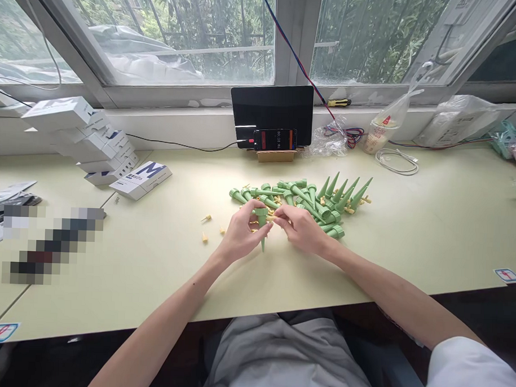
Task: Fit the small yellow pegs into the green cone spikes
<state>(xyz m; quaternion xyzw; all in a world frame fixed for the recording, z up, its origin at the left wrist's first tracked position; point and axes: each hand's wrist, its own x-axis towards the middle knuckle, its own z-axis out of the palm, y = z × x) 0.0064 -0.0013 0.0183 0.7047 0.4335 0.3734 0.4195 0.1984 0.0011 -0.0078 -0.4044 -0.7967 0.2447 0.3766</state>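
My left hand [243,233] is closed around a green plastic watering spike [261,217], its cap upward and its tip pointing down. Pinched in my right hand [299,227] is a small yellow valve [270,218], held against the side of the spike; whether it is seated there I cannot tell. Just beyond both hands lies a heap of green spikes [311,198], several with yellow valves in them. A few loose yellow valves [204,238] are scattered on the table to the left of my left hand.
Behind the heap, a phone [275,140] showing a timer leans on a black tablet [271,109]. White boxes [94,137] are stacked at the left, with one box [140,179] beside them. A bagged cup [377,134] and a white cable [397,161] are at the back right.
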